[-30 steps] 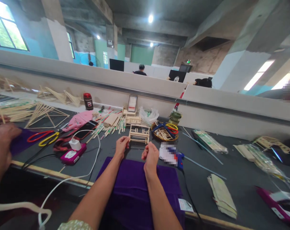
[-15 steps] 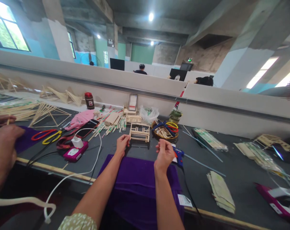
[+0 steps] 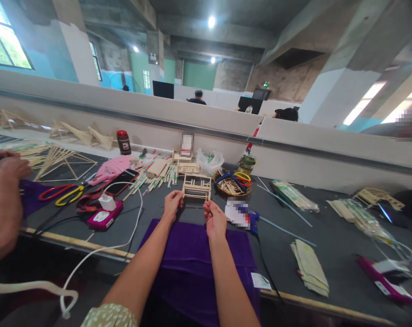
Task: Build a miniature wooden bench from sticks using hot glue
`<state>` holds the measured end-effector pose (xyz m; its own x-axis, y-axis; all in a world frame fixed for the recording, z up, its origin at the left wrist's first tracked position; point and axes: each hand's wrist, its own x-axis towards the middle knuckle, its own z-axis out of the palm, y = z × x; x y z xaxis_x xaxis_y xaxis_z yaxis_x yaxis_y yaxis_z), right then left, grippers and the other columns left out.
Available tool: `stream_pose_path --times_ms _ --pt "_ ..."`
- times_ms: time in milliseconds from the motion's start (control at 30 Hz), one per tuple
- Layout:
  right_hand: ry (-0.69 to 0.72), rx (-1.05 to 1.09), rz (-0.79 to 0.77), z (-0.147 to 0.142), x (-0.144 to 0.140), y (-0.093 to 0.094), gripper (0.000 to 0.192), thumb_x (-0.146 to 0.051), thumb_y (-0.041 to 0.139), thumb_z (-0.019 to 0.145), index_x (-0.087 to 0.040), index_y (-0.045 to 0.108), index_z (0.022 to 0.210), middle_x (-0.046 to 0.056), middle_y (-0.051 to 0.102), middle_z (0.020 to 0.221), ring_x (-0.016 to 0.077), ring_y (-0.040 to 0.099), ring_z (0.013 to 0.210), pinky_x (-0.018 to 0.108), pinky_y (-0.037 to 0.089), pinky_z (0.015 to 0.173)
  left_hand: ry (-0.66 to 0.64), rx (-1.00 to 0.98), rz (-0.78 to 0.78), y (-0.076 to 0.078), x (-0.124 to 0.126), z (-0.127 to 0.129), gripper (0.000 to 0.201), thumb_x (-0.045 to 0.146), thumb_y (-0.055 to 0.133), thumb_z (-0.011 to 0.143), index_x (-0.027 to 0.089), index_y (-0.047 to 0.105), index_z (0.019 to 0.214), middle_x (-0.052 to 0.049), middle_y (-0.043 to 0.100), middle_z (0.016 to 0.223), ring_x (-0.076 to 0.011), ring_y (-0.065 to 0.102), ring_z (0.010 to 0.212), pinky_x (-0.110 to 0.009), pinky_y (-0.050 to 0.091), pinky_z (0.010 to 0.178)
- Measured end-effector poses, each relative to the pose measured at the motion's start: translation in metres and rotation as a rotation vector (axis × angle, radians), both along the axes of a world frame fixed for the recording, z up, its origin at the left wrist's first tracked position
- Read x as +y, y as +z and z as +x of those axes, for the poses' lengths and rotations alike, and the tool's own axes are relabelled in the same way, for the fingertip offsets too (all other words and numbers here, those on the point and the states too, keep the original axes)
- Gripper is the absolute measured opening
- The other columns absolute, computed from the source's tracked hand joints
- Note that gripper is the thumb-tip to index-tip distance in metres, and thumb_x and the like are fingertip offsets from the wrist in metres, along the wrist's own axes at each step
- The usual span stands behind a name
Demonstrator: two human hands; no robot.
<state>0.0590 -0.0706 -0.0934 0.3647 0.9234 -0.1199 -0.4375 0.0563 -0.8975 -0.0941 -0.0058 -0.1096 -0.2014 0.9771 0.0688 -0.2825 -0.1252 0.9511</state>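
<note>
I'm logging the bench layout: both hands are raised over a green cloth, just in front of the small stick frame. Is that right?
Not quite: the cloth is purple, not green, as the head view shows. The rest holds: the left hand and right hand are raised over it, just in front of the small stick frame.

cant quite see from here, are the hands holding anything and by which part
Both the left hand and right hand have fingertips pinched, apparently on something thin; what it is cannot be told.

A small frame of thin wooden sticks (image 3: 197,187) stands behind the purple cloth (image 3: 199,259); a round woven basket (image 3: 233,185) lies right of it, a black phone (image 3: 121,182) left
</note>
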Motion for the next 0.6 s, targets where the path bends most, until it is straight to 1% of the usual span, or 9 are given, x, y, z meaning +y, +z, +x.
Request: stream_pose_path --times_ms 133,200,267,333,400,467,533,600 --pt "-0.021 0.116 -0.027 -0.007 -0.002 -0.006 0.026 -0.029 0.069 0.071 -0.018 0.057 0.092 0.008 0.075 0.083 0.0189 0.073 0.074 0.023 0.053 0.053 0.001 0.005 0.002 -0.001 0.0 0.0 0.035 0.047 0.077 0.061 0.015 0.062 0.065 0.004 0.052 0.052 -0.0059 0.043 0.04 -0.019 0.036 0.04" --pt "-0.016 0.139 -0.028 -0.003 -0.002 -0.006 0.029 -0.028 0.069 0.069 -0.019 0.054 0.092 0.007 0.075 0.081 0.0195 0.073 0.071 0.023 0.052 0.051 0.002 0.008 0.0 -0.001 0.0 0.0 0.034 0.046 0.076 0.061 0.015 0.062 0.066 0.004 0.052 0.051 -0.0061 0.043 0.04 -0.019 0.036 0.04" --pt "-0.007 0.087 -0.008 0.007 0.001 -0.001 0.029 -0.031 0.07 0.068 -0.018 0.053 0.089 0.006 0.075 0.078 0.0198 0.072 0.064 0.022 0.05 0.045 0.004 0.01 -0.002 -0.002 0.001 0.0 0.034 0.046 0.076 0.061 0.015 0.062 0.066 0.004 0.052 0.052 -0.0062 0.043 0.04 -0.019 0.036 0.04" --pt "-0.011 -0.057 0.025 0.021 0.007 0.006 0.029 -0.037 0.069 0.069 -0.017 0.055 0.084 0.005 0.073 0.073 0.0186 0.069 0.053 0.021 0.046 0.039 0.007 0.012 -0.004 -0.002 0.001 0.0 0.034 0.046 0.076 0.061 0.015 0.063 0.067 0.004 0.053 0.053 -0.0063 0.043 0.041 -0.019 0.036 0.04" --pt "-0.046 -0.226 0.046 0.037 0.016 0.015 0.028 -0.041 0.066 0.072 -0.016 0.056 0.081 0.004 0.072 0.068 0.0164 0.065 0.045 0.021 0.043 0.036 0.009 0.012 -0.004 -0.001 0.001 0.001 0.034 0.046 0.076 0.062 0.015 0.064 0.067 0.003 0.053 0.054 -0.0064 0.043 0.041 -0.019 0.036 0.04" --pt "-0.096 -0.397 0.047 0.052 0.025 0.024 0.027 -0.043 0.06 0.077 -0.016 0.058 0.08 0.003 0.07 0.065 0.0147 0.062 0.041 0.02 0.039 0.035 0.011 0.011 -0.003 -0.001 0.001 0.001 0.034 0.046 0.076 0.062 0.016 0.064 0.067 0.003 0.054 0.055 -0.0064 0.042 0.042 -0.019 0.036 0.04" --pt "-0.128 -0.639 0.038 0.065 0.033 0.031 0.029 -0.043 0.051 0.083 -0.016 0.061 0.08 0.003 0.07 0.065 0.0138 0.061 0.042 0.021 0.04 0.039 0.017 0.013 -0.001 0.0 0.001 0.001 0.033 0.046 0.076 0.062 0.016 0.064 0.067 0.003 0.053 0.054 -0.0061 0.041 0.041 -0.019 0.036 0.04" --pt "-0.116 -0.886 0.032 0.074 0.041 0.036 0.03 -0.039 0.047 0.087 -0.016 0.065 0.079 0.004 0.071 0.068 0.0141 0.063 0.05 0.023 0.045 0.05 0.026 0.016 -0.001 0.0 0.001 0.001 0.033 0.046 0.076 0.062 0.015 0.065 0.067 0.004 0.051 0.051 -0.0059 0.04 0.04 -0.019 0.035 0.04"
